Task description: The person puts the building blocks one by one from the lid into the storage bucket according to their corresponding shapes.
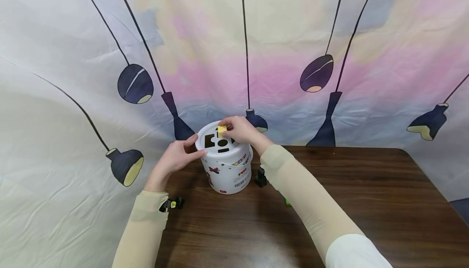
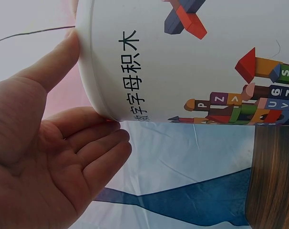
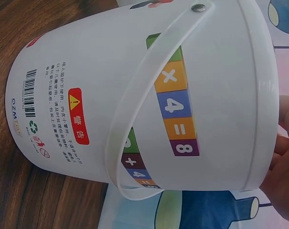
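A white lidded bucket (image 1: 229, 176) stands upright on the table, printed with colourful blocks. Several dark shaped holes pierce its round lid (image 1: 200, 139). My right hand (image 1: 239, 129) pinches a yellow block (image 1: 222, 130) between thumb and fingers over the lid's far side; whether the block has entered a hole is not clear. In the right wrist view the bucket hides most of that hand (image 3: 285, 176) and the block. My left hand (image 1: 176, 156) touches the rim at the left, thumb and fingers spread. The left wrist view shows those fingers (image 2: 99, 150) nearly straight against the rim.
The bucket's white handle (image 3: 135, 105) hangs down along its side. On the brown wooden table (image 1: 366, 194), a small green piece (image 1: 288, 203) is partly hidden by my right forearm. A cloth printed with lamps (image 1: 278, 36) hangs right behind the table.
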A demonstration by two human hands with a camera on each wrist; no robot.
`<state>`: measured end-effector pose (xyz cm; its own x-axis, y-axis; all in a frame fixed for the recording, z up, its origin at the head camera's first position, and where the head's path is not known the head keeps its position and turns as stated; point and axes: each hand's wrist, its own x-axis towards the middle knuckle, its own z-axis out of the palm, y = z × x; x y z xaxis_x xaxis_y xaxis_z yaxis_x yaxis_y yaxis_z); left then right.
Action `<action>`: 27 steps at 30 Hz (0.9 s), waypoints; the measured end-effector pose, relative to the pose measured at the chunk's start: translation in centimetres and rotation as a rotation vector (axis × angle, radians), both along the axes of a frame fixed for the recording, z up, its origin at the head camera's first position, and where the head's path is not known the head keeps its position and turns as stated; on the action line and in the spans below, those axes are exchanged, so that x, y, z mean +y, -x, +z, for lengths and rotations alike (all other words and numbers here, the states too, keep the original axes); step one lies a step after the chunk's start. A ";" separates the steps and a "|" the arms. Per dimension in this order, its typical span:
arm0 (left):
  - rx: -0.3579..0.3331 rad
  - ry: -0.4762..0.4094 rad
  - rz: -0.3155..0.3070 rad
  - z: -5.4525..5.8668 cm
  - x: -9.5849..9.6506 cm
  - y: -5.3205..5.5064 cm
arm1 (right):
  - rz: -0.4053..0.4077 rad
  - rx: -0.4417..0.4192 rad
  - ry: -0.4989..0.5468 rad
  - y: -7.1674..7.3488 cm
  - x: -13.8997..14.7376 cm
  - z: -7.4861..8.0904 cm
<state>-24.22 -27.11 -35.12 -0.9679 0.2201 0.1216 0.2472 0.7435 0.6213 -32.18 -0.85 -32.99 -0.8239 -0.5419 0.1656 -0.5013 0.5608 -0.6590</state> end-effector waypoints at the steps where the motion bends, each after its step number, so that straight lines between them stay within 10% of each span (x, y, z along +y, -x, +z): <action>1: 0.001 0.001 0.000 0.0 0.0 0.0 | 0.000 0.001 0.000 0.0 0.0 0.0; 27: 0.007 -0.006 0.001 -0.2 0.0 0.0 | -0.044 0.024 0.249 0.3 5.1 -1.5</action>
